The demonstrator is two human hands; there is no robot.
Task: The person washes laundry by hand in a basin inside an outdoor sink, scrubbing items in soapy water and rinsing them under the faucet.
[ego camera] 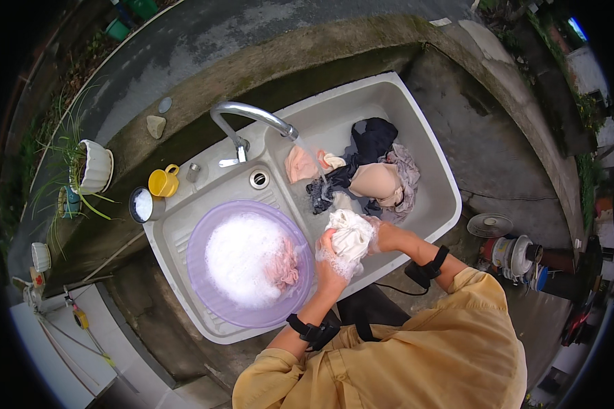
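Note:
Bunched between both hands is a wet white cloth (349, 232) covered in suds, held over the near part of the sink basin (419, 112). My left hand (332, 263) grips it from the near left, and my right hand (379, 234) clasps its right side, partly hidden by foam. Beyond the hands, a beige bra cup (376, 181), dark garments (371, 138), a greyish-pink cloth (408, 174) and a peach cloth (302, 164) lie wet in the basin. Water runs from the chrome faucet (266, 116) onto a dark lacy piece (318, 195).
A purple plastic basin (197, 286) with white foam and a pink cloth (284, 266) sits on the drainboard at left. A yellow mug (163, 181) and a metal cup of white powder (146, 204) stand at the sink's left corner. A potted plant (96, 167) is farther left.

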